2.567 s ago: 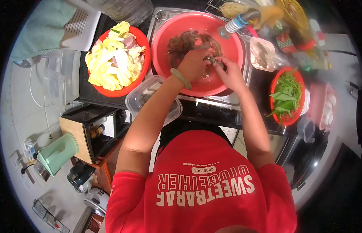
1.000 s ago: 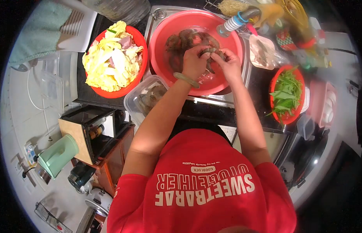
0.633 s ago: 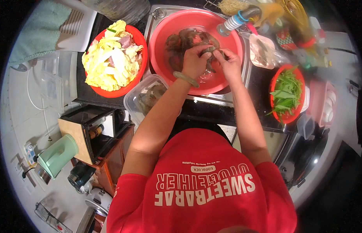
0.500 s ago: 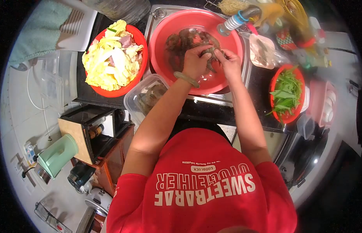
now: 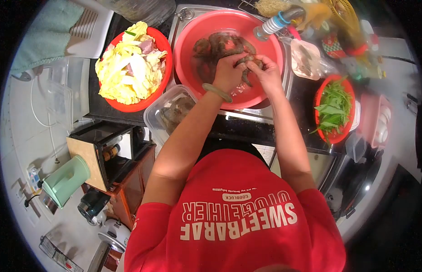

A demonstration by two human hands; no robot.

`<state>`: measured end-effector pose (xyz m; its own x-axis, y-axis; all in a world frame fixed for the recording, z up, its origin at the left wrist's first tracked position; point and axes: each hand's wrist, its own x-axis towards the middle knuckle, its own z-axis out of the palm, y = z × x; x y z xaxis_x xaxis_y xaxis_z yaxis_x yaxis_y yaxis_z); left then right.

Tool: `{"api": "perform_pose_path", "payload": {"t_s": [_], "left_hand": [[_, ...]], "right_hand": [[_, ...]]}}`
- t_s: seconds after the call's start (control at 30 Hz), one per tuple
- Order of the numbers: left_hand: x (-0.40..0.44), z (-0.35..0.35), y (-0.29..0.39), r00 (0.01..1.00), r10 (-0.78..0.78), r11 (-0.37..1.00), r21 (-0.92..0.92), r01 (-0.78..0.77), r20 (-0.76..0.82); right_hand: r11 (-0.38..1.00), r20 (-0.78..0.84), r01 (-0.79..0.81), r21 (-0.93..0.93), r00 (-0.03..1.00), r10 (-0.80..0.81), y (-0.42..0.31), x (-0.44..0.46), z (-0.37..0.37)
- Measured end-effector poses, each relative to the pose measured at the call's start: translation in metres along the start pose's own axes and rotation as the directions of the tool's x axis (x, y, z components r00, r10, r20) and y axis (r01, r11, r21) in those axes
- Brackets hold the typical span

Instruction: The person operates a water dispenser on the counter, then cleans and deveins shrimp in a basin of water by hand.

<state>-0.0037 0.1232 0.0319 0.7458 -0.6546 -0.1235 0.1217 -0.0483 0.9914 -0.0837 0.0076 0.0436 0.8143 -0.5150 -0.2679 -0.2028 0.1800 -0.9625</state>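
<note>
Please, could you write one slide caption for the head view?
Left hand and right hand hold a shrimp over a pink basin, red bowls on either side.

Worn on the head, looks forward and steeply down past a red short-sleeved shirt with white lettering (image 5: 236,171) into a round pink plastic basin (image 5: 184,54), from near. Covers a wide round field, bent at the edges.

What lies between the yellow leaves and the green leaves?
In the head view: the pink basin in the metal sink, left hand and right hand over it, then black counter.
</note>
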Motion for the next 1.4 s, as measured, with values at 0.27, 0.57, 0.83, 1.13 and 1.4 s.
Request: {"api": "perform_pose_path", "payload": {"t_s": [0.27,0.57,0.83,1.13,1.4], "left_hand": [[-0.009,0.004,0.005,0.986,-0.164,0.984,-0.063,0.165,0.023],[-0.011,-0.001,0.016,0.974,-0.228,0.947,-0.231,0.224,0.011],[-0.006,-0.005,-0.001,0.995,-0.101,0.987,-0.131,0.097,-0.024],[-0.005,-0.004,0.010,0.983,-0.178,0.975,-0.121,0.184,0.054],[-0.014,0.013,0.010,0.969,0.199,0.938,0.315,-0.144,-0.149]], "right_hand": [[0.993,-0.084,0.045,0.110,0.996,-0.036,0.002,0.005,0.005],[0.717,-0.221,-0.063,0.695,0.929,0.296,0.025,0.026,-0.014],[1.000,-0.017,-0.023,-0.021,1.000,0.023,-0.008,-0.005,-0.007],[1.000,-0.009,-0.004,-0.023,1.000,0.004,0.007,-0.002,0.003],[0.843,-0.118,-0.183,0.506,0.953,0.278,0.018,0.010,0.018]]}}
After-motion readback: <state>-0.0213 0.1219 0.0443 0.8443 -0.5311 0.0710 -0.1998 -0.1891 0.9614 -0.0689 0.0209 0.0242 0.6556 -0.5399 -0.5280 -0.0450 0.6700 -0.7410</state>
